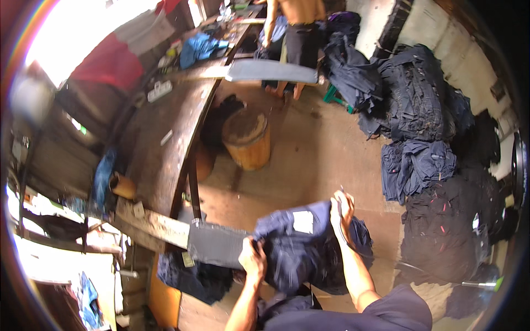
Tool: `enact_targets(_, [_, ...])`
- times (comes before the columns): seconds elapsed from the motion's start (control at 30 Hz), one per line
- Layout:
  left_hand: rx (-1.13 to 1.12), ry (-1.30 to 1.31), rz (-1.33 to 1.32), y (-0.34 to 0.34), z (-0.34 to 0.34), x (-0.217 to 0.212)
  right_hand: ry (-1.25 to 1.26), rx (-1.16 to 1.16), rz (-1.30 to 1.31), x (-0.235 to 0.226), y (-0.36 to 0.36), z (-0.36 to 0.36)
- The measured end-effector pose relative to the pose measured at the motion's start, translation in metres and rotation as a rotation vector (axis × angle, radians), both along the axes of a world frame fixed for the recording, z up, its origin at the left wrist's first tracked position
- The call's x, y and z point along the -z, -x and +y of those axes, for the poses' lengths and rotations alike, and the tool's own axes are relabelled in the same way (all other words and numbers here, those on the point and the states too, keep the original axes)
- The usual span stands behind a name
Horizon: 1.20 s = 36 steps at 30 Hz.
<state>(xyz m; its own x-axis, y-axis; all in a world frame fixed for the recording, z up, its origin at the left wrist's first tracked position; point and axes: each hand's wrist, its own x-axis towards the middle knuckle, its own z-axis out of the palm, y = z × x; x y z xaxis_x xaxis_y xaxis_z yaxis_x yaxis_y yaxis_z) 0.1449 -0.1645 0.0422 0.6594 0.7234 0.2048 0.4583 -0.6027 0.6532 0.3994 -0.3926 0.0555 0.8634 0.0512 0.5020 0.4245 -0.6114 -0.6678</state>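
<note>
At the end of a black-covered board [215, 244] | holding a navy garment [295, 245] between the hands, pinching left edge with left hand [253, 259], nearer the board, and upper right with right hand [343, 209] | slanting top edge up rightward

co-worker [302, 41]: head cut off | white patch [303, 222]: details too small

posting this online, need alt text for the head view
A person's left hand and right hand hold a navy garment with a white patch beside a black-covered board. Beyond: a long wooden workbench, piled dark clothes and another person.
</note>
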Motion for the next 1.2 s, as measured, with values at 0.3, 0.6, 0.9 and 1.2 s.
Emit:
enact_targets(0.3, [0.004,-0.182,0.045,0.077,0.26,0.031,0.022,-1.072,0.215,0.005,0.192,0.178])
enact_targets(0.6, [-0.106,-0.063,-0.411,0.109,0.231,0.004,-0.028,-1.009,0.44,0.029,0.216,0.202])
enact_targets(0.9, [0.115,0.349,0.055,0.155,0.234,0.046,0.095,-1.393,0.203,0.02,0.198,0.312])
enact_targets(1.2, [0.176,0.412,-0.058,0.161,0.238,0.065,-0.014,-1.466,0.112,0.045,0.204,0.329])
